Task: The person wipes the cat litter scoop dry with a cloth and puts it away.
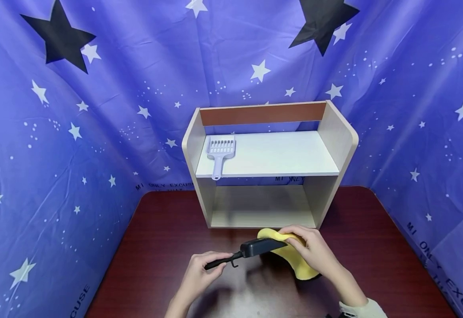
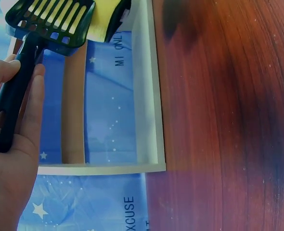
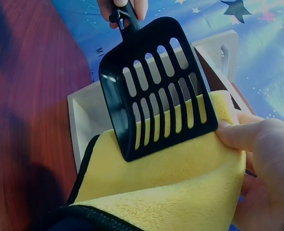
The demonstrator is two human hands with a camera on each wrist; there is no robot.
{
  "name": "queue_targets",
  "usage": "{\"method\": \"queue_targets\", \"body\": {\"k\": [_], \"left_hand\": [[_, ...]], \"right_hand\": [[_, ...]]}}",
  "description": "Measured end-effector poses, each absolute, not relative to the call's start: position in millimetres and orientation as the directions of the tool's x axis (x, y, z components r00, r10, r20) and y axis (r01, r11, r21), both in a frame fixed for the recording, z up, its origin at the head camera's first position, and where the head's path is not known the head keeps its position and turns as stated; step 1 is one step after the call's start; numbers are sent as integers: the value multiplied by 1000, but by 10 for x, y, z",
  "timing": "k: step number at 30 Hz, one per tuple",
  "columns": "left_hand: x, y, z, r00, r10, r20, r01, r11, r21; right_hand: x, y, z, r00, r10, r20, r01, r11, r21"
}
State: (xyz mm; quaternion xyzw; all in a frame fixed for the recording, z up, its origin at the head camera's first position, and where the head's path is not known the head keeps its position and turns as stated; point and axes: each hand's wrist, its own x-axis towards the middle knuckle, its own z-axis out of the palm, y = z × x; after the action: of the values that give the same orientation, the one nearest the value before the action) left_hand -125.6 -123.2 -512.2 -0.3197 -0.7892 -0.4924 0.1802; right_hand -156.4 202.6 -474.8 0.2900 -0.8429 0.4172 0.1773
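Observation:
My left hand (image 1: 202,273) grips the handle of a black slotted litter scoop (image 3: 154,86), held tilted over the table in front of the shelf. In the left wrist view the thumb lies along the scoop's handle (image 2: 18,91). My right hand (image 1: 314,249) pinches a yellow cloth (image 1: 296,260) with dark edging, thumb on one side and fingers behind. The cloth lies against the back of the scoop's front end, showing yellow through the slots in the right wrist view. Its lower part hangs down below the right hand.
A two-level shelf unit (image 1: 263,172) stands at the back of the dark red wooden table (image 1: 156,247). On its upper board lies a pale lavender slotted scoop (image 1: 221,152), handle toward the front. Blue star-patterned curtains (image 1: 108,132) surround the table.

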Motion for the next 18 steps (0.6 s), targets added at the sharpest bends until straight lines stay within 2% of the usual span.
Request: {"method": "queue_targets", "body": {"k": [6,13,18], "left_hand": [[-1260,-1285,-5113,-755,305,580,655,311,688],[-1262,-1310,-5114,-767,294,570,640,293,710],[-1259,-1323,-5095,-819,255,514,572,286,769]], "right_hand": [[-1553,2036,-4752,-765,-322,557,-640,478,-602],[-1548,2055,-4773,-791,-293,537,-606,497,-621],[-1538,2058,-4798,-822,-196,535,-546,541,-640]]}}
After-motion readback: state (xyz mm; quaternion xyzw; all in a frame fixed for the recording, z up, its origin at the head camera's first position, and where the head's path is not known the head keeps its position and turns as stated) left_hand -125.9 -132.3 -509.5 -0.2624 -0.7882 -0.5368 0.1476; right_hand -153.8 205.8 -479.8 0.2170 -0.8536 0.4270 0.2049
